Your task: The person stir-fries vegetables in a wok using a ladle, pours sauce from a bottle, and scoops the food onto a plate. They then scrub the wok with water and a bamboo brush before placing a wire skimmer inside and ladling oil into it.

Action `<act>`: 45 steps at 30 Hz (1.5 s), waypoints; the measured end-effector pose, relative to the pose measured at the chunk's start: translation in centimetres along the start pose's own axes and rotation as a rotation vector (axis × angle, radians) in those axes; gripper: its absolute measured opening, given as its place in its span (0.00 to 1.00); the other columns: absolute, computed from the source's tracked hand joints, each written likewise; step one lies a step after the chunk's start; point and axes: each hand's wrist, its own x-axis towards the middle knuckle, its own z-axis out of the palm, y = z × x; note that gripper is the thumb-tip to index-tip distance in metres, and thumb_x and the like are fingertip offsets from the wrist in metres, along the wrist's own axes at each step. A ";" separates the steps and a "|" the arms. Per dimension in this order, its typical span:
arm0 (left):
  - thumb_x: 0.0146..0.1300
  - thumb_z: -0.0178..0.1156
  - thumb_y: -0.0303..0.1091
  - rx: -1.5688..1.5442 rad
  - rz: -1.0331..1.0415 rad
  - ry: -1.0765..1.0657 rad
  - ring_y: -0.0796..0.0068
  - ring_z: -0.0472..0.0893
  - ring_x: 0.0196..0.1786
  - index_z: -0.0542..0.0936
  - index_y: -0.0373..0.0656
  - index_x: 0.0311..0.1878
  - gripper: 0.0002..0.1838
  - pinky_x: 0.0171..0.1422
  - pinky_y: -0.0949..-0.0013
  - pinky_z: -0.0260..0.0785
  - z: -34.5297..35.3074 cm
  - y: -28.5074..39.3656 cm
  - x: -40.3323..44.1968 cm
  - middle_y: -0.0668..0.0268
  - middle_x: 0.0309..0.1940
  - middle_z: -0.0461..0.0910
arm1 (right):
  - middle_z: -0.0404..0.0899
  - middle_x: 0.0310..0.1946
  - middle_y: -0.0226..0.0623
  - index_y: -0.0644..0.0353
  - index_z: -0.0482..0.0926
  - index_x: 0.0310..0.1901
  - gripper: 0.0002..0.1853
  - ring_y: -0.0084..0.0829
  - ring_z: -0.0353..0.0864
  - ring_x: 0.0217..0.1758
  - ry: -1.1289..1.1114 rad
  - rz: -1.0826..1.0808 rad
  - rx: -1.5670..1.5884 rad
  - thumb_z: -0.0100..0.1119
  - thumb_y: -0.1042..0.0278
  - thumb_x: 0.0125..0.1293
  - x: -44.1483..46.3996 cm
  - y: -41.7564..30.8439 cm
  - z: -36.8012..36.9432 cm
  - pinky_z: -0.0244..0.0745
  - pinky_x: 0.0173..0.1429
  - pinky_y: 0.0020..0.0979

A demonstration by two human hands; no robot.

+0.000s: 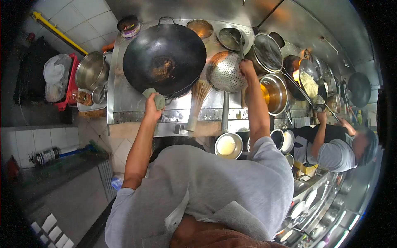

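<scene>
My left hand (153, 109) is closed on a folded grey-green cloth (151, 93), pressed to the near rim of a large black wok (140, 62). Brown bits of food (162, 68) lie in the bottom of the wok. With my right hand (247, 68) I grip the handle of a ladle (242, 50); its head sits in a round metal bowl (225, 39) at the back of the stove. Below that hand rests a perforated metal strainer (225, 74), its handle pointing toward me. A bamboo wok brush (197, 101) lies between the wok and the strainer.
Right of my arm stand a pot of amber liquid (275, 93) and a pot topped with a mesh sieve (268, 51). Farther right, a co-worker (331, 151) handles another wok (295, 78) with pale food. A bowl of yellowish liquid (227, 145) sits near my waist.
</scene>
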 end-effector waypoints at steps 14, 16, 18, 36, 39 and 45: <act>0.59 0.61 0.45 -0.023 -0.015 -0.154 0.72 0.77 0.29 0.77 0.55 0.36 0.08 0.30 0.62 0.65 -1.5 -0.3 2.4 0.71 0.28 0.79 | 0.65 0.22 0.27 0.66 0.68 0.37 0.06 0.14 0.65 0.16 -0.736 0.470 1.769 0.41 0.75 0.71 -17.9 -12.1 -4.6 0.61 0.16 0.18; 0.60 0.60 0.45 -0.020 0.002 -0.033 0.71 0.79 0.31 0.77 0.54 0.36 0.07 0.30 0.62 0.65 -0.3 0.2 1.0 0.69 0.31 0.80 | 0.65 0.25 0.29 0.76 0.67 0.53 0.14 0.14 0.65 0.16 -0.685 0.347 1.766 0.40 0.75 0.72 -23.7 -13.0 -4.9 0.62 0.15 0.18; 0.61 0.59 0.43 0.002 -0.039 -0.074 0.69 0.79 0.32 0.78 0.54 0.36 0.06 0.30 0.62 0.66 -0.8 0.7 0.9 0.68 0.31 0.80 | 0.66 0.28 0.31 0.79 0.60 0.61 0.21 0.15 0.65 0.16 -0.868 0.353 1.816 0.38 0.74 0.72 -31.2 -15.9 -3.5 0.62 0.15 0.19; 0.64 0.57 0.39 -0.057 -0.133 -0.153 0.69 0.76 0.23 0.77 0.51 0.27 0.10 0.23 0.67 0.64 -0.7 1.8 0.5 0.68 0.22 0.77 | 0.68 0.24 0.30 0.56 0.48 0.78 0.41 0.22 0.67 0.16 -0.291 0.117 0.343 0.49 0.83 0.63 -47.2 -3.5 13.4 0.64 0.18 0.26; 0.64 0.58 0.42 -0.041 -0.128 -0.208 0.68 0.76 0.25 0.77 0.51 0.32 0.08 0.25 0.67 0.64 -1.5 1.2 1.8 0.67 0.25 0.78 | 0.68 0.25 0.29 0.59 0.56 0.74 0.36 0.21 0.68 0.16 -0.136 -0.274 0.201 0.50 0.83 0.63 -46.0 1.4 15.9 0.65 0.18 0.27; 0.60 0.61 0.42 0.005 -0.147 -0.128 0.67 0.81 0.36 0.77 0.53 0.41 0.09 0.34 0.58 0.72 -1.3 1.5 1.1 0.67 0.34 0.80 | 0.67 0.24 0.26 0.60 0.64 0.66 0.27 0.18 0.67 0.17 -0.182 0.119 0.336 0.52 0.78 0.64 -42.4 2.1 15.5 0.62 0.18 0.24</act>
